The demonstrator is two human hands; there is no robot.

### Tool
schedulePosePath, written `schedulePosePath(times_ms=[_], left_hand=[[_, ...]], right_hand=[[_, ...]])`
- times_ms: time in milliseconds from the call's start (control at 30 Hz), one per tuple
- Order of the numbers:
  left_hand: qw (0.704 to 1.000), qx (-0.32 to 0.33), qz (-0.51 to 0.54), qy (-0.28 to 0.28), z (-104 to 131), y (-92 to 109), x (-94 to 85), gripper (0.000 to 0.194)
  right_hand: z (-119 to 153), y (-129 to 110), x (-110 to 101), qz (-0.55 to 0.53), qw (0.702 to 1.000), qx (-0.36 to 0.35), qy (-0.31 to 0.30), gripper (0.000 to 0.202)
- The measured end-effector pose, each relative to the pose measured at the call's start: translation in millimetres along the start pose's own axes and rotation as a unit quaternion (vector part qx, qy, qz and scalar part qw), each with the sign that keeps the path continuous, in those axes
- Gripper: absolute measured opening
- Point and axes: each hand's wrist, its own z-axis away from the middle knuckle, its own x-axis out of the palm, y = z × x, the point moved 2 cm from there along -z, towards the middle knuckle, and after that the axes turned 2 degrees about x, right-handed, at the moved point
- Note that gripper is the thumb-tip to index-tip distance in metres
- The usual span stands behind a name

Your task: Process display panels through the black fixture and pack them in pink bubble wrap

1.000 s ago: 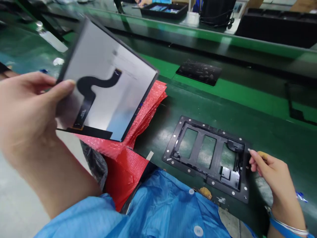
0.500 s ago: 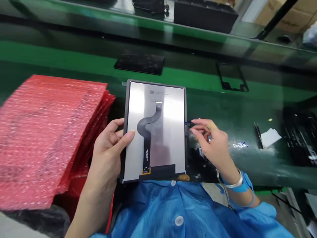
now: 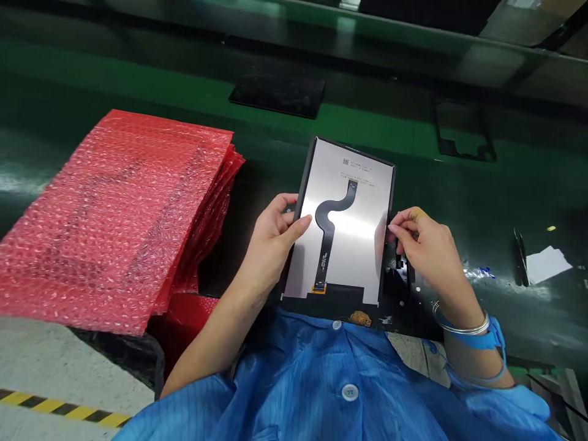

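A tablet-sized LCD screen panel (image 3: 356,245) is held up with its silvery back facing me, leaning a little clockwise. A black wavy flex cable (image 3: 324,226) runs down that back. My left hand (image 3: 279,236) grips the panel's left edge, thumb on the back and fingers behind. At the right edge, my right hand (image 3: 420,245) is closed in a pinch, its fingertips right beside the frame. Whatever lies between those fingertips is too small to make out. Dark parts (image 3: 399,275) lie partly hidden beneath the right hand.
Red bubble-wrap bags (image 3: 119,220) are stacked on the left. Farther back lie a flat black panel (image 3: 278,96) and a black frame (image 3: 465,131). Tweezers (image 3: 520,257) rest beside a white paper piece (image 3: 547,265) on the right of the green bench (image 3: 468,202).
My view has shifted, so bench items appear farther right. The screen panel has turned slightly clockwise. My right fingers have drawn together and moved closer to its right edge.
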Motion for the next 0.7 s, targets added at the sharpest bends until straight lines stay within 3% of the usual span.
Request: schedulePosePath(times_ms=[100, 200, 267, 333, 467, 533, 600, 667, 700], left_hand=[[1.000, -0.004, 0.009, -0.003, -7, -4, -1.2, 0.046], [1.000, -0.002, 0.028, 0.013, -15, -7, -3.8, 0.045], [0.999, 0.000, 0.045, 0.023, -19, -8, -5.3, 0.046], [0.998, -0.001, 0.061, 0.027, -22, -9, -6.0, 0.046], [0.997, -0.002, 0.072, 0.019, -25, -10, -6.0, 0.048], [0.998, -0.003, 0.069, 0.014, -26, -10, -5.8, 0.048], [0.997, -0.008, 0.070, 0.013, -26, -10, -5.5, 0.047], [0.997, -0.014, 0.072, 0.014, -26, -10, -4.3, 0.047], [0.997, -0.015, 0.073, 0.014, -27, -9, -3.1, 0.047]], right_hand=[[8, 7, -8, -0.151, 0.988, 0.003, -0.016, 0.021], [27, 36, -34, -0.253, 0.965, 0.051, 0.048, 0.027], [41, 68, -57, -0.232, 0.959, 0.121, 0.105, 0.031], [51, 104, -77, -0.130, 0.963, 0.199, 0.130, 0.033], [59, 150, -96, -0.009, 0.954, 0.264, 0.143, 0.025], [61, 146, -96, 0.099, 0.942, 0.267, 0.180, 0.023], [64, 121, -88, 0.188, 0.930, 0.209, 0.237, 0.018], [66, 78, -72, 0.164, 0.944, 0.062, 0.278, 0.035], [65, 53, -61, 0.135, 0.956, -0.038, 0.258, 0.042]])
